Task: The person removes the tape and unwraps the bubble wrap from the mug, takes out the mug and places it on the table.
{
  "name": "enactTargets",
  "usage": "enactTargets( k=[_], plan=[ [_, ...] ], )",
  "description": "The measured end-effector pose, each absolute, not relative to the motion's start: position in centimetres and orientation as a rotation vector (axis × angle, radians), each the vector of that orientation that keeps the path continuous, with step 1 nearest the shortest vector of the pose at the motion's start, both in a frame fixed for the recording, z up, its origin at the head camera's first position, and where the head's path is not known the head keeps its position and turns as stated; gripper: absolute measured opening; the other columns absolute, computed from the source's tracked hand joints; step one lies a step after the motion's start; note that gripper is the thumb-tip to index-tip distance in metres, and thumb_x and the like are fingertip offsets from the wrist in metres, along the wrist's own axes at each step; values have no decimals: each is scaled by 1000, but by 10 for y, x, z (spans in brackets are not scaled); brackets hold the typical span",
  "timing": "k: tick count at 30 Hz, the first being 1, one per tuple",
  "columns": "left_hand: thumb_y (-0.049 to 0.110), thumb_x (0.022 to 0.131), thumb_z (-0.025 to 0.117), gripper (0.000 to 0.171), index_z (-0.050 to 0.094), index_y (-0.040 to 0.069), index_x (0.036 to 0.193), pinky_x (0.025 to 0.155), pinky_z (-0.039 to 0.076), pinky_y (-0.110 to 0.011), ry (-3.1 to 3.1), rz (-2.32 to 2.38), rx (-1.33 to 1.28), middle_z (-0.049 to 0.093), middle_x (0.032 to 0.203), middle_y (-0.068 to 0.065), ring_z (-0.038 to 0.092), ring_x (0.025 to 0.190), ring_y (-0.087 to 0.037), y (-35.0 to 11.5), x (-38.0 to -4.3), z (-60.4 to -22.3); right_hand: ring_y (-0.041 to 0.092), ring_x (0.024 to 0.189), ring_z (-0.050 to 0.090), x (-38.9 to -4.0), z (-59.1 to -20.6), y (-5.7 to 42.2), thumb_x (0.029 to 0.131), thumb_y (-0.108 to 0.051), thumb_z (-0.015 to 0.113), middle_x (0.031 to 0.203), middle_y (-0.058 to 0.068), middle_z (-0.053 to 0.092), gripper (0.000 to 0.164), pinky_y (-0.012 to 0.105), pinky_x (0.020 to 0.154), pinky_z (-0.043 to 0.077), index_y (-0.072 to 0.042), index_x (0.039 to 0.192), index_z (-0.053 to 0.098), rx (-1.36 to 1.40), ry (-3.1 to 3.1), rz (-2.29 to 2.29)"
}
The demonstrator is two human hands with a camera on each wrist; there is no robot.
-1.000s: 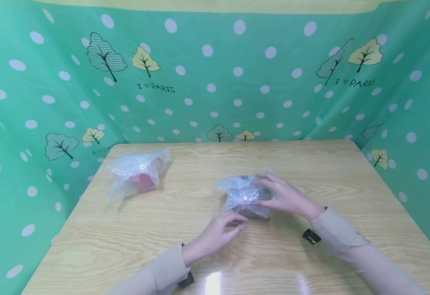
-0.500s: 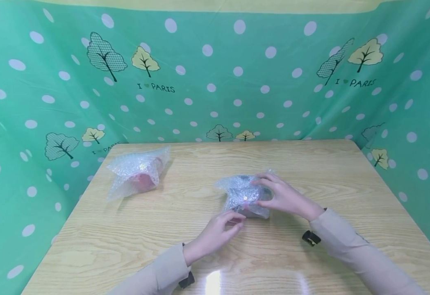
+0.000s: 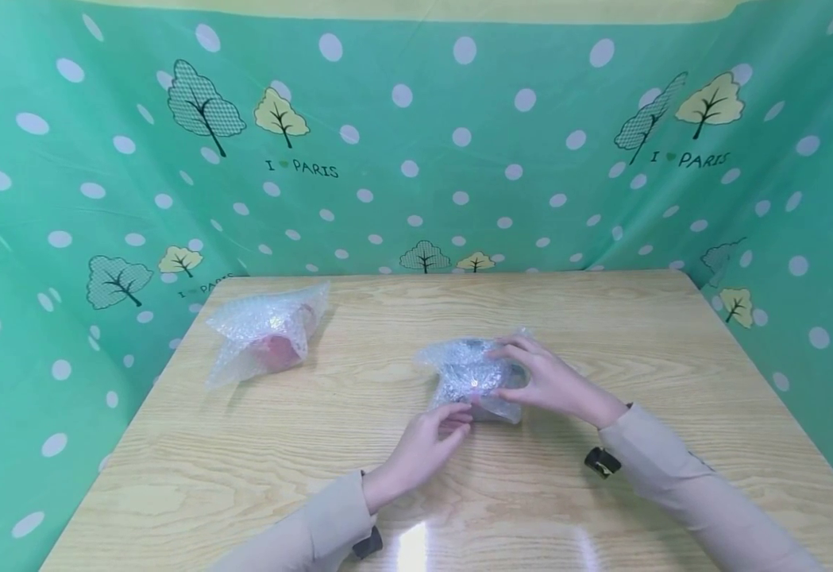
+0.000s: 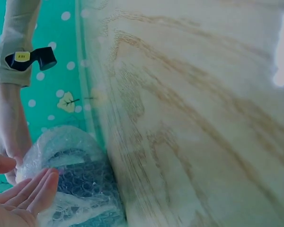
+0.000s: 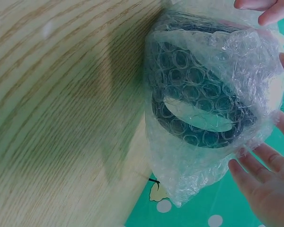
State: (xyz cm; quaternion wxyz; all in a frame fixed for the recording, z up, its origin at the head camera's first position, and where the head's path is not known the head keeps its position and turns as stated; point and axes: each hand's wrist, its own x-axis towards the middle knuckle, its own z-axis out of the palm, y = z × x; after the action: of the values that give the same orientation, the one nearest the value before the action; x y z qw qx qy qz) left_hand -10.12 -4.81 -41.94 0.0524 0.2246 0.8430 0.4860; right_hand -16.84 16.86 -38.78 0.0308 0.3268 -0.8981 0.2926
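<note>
A dark object in bubble wrap [image 3: 475, 380] rests on the table a little right of the middle, its own kind hidden by the wrap. My right hand [image 3: 548, 380] holds this bundle at its right side, thumb toward the front and fingers over the far part. At its near edge is my left hand [image 3: 426, 445], fingers extended and fingertips at the wrap. The left wrist view shows those left fingers [image 4: 38, 191] nearly straight beside the plastic. Up close in the right wrist view, the bubble wrap [image 5: 203, 90] covers a black, rounded shape with a pale curved band.
Another bubble-wrapped bundle [image 3: 269, 334], with something pinkish-red inside, lies at the far left of the wooden table [image 3: 244, 477]. A green dotted cloth [image 3: 416, 143] hangs behind the table and along both sides.
My left hand has shifted slightly forward to the bundle's near edge, its fingers straighter. The right hand and both bundles stay where they were.
</note>
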Motion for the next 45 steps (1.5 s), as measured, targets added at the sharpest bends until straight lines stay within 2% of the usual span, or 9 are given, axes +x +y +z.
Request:
enactTargets(
  k=[14,23,31,45],
  plan=[
    [9,87,53,34,50,-6,117,84,48,-23,2574,1510,663,59,111,-16,58,99,-24,-45,-104,-425,29,111,46,-173,-388,168,70,-38,71,121,8,49,50,49,92,40,-14,111,57,1026,-2761,921],
    [6,86,53,28,56,-5,111,83,47,-21,2583,1605,609,58,112,-17,58,100,-25,-42,-107,-427,27,109,48,-174,-390,169,70,-40,71,117,5,50,49,48,90,41,-15,109,57,1031,-2751,937],
    [6,81,60,18,64,1,98,80,49,-20,2674,1667,563,65,98,-10,62,90,-19,-36,-111,-431,28,109,47,-174,-390,169,70,-40,71,117,5,50,49,49,90,41,-15,109,57,1017,-2762,942],
    [9,77,66,8,67,3,83,65,51,-16,2610,1841,324,67,83,-6,63,72,-11,-27,-120,-437,28,107,48,-173,-392,169,69,-35,73,115,5,50,47,49,89,42,-14,108,58,1007,-2755,943]
  ],
)
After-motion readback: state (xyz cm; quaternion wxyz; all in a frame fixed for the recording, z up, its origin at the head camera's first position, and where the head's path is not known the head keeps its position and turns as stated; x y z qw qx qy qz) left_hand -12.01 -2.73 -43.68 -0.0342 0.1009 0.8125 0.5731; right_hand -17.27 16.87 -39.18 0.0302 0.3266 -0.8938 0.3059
